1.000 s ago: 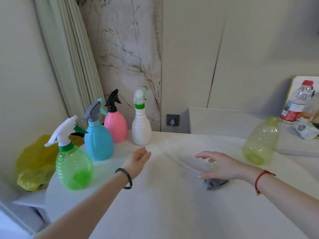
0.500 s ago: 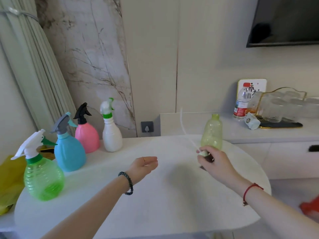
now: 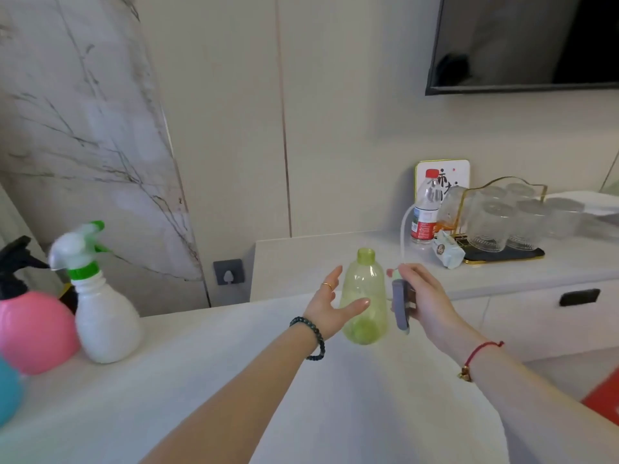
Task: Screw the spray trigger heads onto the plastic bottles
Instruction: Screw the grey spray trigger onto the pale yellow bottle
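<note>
Forearms enter from the lower edge of the frame and reach over the white table (image 3: 201,380). At centre frame, the left hand (image 3: 330,304) is spread, fingers released, palm turned toward the yellow-green bottle (image 3: 364,301); the thumb crosses in front of the bottle body, and contact cannot be confirmed. A dark bead bracelet (image 3: 310,336) circles the left wrist. The bottle stands upright on the table, neck uncapped. Just right of it, the right hand (image 3: 427,298) grasps the grey spray trigger head (image 3: 400,304), fingers closed around it, with its white dip tube (image 3: 404,229) rising and curving above the hand. A red cord bracelet (image 3: 479,354) sits on the right wrist. At the left edge of the frame stand assembled sprayers: a white bottle (image 3: 105,316) with a white-and-green head, a pink bottle (image 3: 35,333) with a black head, and part of a blue bottle (image 3: 8,390). Farther back, at right of centre, a ledge (image 3: 335,256) carries a water bottle (image 3: 425,212) and a tray of glasses (image 3: 502,222). A dark screen (image 3: 526,41) occupies the upper right.
</note>
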Action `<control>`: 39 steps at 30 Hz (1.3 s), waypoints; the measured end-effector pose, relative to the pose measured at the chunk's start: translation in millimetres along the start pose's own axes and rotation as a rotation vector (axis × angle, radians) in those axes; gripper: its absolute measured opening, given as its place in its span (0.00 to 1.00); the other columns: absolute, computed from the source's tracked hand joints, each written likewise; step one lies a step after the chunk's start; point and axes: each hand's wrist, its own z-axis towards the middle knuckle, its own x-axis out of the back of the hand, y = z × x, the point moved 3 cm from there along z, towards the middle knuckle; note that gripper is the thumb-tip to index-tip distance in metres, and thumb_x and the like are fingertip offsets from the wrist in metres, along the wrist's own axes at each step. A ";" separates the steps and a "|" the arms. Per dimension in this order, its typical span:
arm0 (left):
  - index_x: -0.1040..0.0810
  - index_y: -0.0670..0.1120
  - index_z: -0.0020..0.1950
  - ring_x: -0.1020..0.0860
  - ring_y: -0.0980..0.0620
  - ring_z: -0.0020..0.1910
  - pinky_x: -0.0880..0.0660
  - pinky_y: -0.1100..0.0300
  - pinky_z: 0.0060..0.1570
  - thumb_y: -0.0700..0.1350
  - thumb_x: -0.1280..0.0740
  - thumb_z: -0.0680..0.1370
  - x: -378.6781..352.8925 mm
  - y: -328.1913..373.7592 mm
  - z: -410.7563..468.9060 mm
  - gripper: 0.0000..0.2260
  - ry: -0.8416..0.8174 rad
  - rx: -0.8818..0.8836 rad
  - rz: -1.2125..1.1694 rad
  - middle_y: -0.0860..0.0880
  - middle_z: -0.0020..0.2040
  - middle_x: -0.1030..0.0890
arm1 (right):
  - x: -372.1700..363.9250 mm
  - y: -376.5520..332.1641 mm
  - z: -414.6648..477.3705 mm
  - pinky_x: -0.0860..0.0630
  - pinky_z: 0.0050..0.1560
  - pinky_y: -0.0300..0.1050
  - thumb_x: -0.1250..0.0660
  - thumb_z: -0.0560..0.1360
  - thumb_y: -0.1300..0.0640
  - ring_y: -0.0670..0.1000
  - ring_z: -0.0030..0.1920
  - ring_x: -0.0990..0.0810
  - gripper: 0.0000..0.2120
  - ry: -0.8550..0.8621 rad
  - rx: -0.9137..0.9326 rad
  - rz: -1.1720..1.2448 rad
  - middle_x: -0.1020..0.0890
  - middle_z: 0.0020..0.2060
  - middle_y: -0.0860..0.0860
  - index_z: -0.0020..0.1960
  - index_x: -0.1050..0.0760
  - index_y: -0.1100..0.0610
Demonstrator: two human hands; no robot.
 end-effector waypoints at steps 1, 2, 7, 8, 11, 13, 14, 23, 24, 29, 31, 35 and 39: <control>0.47 0.55 0.72 0.38 0.49 0.70 0.37 0.55 0.66 0.51 0.30 0.70 -4.3 -1.6 7.8 0.36 -0.002 -0.011 0.001 0.49 0.73 0.39 | -2.6 5.0 3.3 0.33 0.40 0.50 0.40 0.76 0.50 0.55 0.34 0.30 0.10 -0.015 -0.009 -0.004 0.29 0.30 0.53 0.37 0.30 0.53; 0.46 0.54 0.72 0.36 0.50 0.69 0.36 0.56 0.66 0.50 0.30 0.70 -7.6 -3.2 13.7 0.35 -0.004 -0.022 -0.004 0.49 0.72 0.37 | -5.5 8.9 4.6 0.33 0.40 0.51 0.40 0.76 0.50 0.55 0.35 0.30 0.11 -0.030 -0.012 -0.009 0.29 0.30 0.54 0.37 0.30 0.53; 0.37 0.58 0.61 0.28 0.53 0.59 0.30 0.62 0.54 0.51 0.27 0.67 8.3 -6.3 9.5 0.28 0.039 -0.093 0.048 0.50 0.61 0.28 | -16.7 8.7 -6.5 0.33 0.41 0.52 0.40 0.76 0.52 0.56 0.34 0.29 0.10 -0.088 0.011 0.004 0.29 0.28 0.54 0.38 0.30 0.54; 0.36 0.60 0.59 0.27 0.55 0.58 0.29 0.65 0.52 0.51 0.27 0.66 18.3 -5.6 1.9 0.27 0.035 -0.108 0.052 0.52 0.59 0.28 | -20.9 5.8 -11.1 0.32 0.41 0.51 0.39 0.75 0.52 0.56 0.32 0.28 0.09 -0.130 0.009 0.019 0.28 0.26 0.53 0.39 0.28 0.55; 0.34 0.63 0.54 0.26 0.60 0.54 0.26 0.71 0.44 0.49 0.26 0.66 56.3 -3.6 -33.2 0.23 0.032 -0.135 0.021 0.56 0.56 0.26 | -44.0 -8.0 -31.2 0.27 0.34 0.44 0.39 0.75 0.50 0.50 0.26 0.25 0.11 -0.283 0.012 0.008 0.24 0.24 0.48 0.41 0.22 0.53; 0.34 0.62 0.52 0.24 0.57 0.54 0.26 0.73 0.42 0.47 0.26 0.66 83.3 -4.0 -61.1 0.22 0.045 -0.136 0.018 0.56 0.55 0.25 | -59.0 -28.2 -44.5 0.28 0.30 0.40 0.39 0.75 0.48 0.47 0.25 0.26 0.11 -0.278 0.082 -0.061 0.18 0.29 0.44 0.44 0.21 0.52; 0.33 0.62 0.53 0.24 0.56 0.54 0.26 0.73 0.42 0.47 0.26 0.66 95.8 -5.5 -75.5 0.22 0.058 -0.130 0.024 0.56 0.54 0.25 | -64.5 -41.2 -50.1 0.30 0.28 0.39 0.40 0.76 0.49 0.46 0.24 0.28 0.11 -0.252 0.109 -0.049 0.16 0.33 0.45 0.45 0.21 0.52; 0.34 0.61 0.54 0.25 0.56 0.56 0.25 0.66 0.47 0.50 0.26 0.63 158.4 -24.8 -177.4 0.25 0.191 -0.073 0.033 0.54 0.56 0.25 | -94.3 -165.3 -111.1 0.33 0.20 0.32 0.41 0.73 0.42 0.45 0.23 0.30 0.17 -0.588 -0.130 0.056 0.16 0.36 0.52 0.48 0.23 0.54; 0.34 0.62 0.54 0.25 0.56 0.56 0.26 0.65 0.48 0.51 0.25 0.63 160.6 -27.4 -183.6 0.25 0.209 -0.070 0.032 0.55 0.56 0.25 | -96.5 -176.4 -119.6 0.33 0.20 0.32 0.40 0.69 0.38 0.45 0.25 0.30 0.22 -0.652 -0.156 0.107 0.17 0.37 0.54 0.48 0.24 0.56; 0.36 0.62 0.53 0.27 0.51 0.59 0.27 0.53 0.58 0.50 0.25 0.64 164.1 -44.8 -201.6 0.26 0.267 -0.016 0.047 0.56 0.56 0.27 | -105.8 -216.6 -154.5 0.35 0.20 0.29 0.35 0.65 0.49 0.43 0.27 0.31 0.16 -0.786 -0.071 0.011 0.21 0.42 0.57 0.46 0.26 0.60; 0.37 0.61 0.54 0.29 0.50 0.60 0.28 0.55 0.57 0.50 0.26 0.65 163.7 -49.8 -205.9 0.26 0.279 -0.006 0.023 0.55 0.56 0.28 | -111.2 -224.2 -164.2 0.37 0.17 0.28 0.35 0.64 0.57 0.42 0.24 0.31 0.12 -0.763 -0.024 -0.174 0.19 0.43 0.57 0.47 0.26 0.59; 0.40 0.57 0.60 0.30 0.50 0.61 0.30 0.58 0.55 0.48 0.27 0.66 161.6 -53.7 -209.9 0.29 0.278 0.001 -0.002 0.53 0.59 0.29 | -117.3 -235.6 -172.6 0.34 0.17 0.30 0.35 0.69 0.53 0.42 0.26 0.25 0.12 -0.723 0.085 -0.493 0.15 0.46 0.54 0.50 0.24 0.57; 0.41 0.57 0.60 0.31 0.51 0.62 0.31 0.58 0.55 0.48 0.27 0.67 160.2 -53.7 -211.0 0.29 0.269 0.007 0.002 0.52 0.61 0.30 | -124.9 -238.3 -177.4 0.31 0.20 0.30 0.35 0.68 0.51 0.42 0.27 0.22 0.12 -0.738 0.075 -0.597 0.14 0.46 0.54 0.47 0.22 0.55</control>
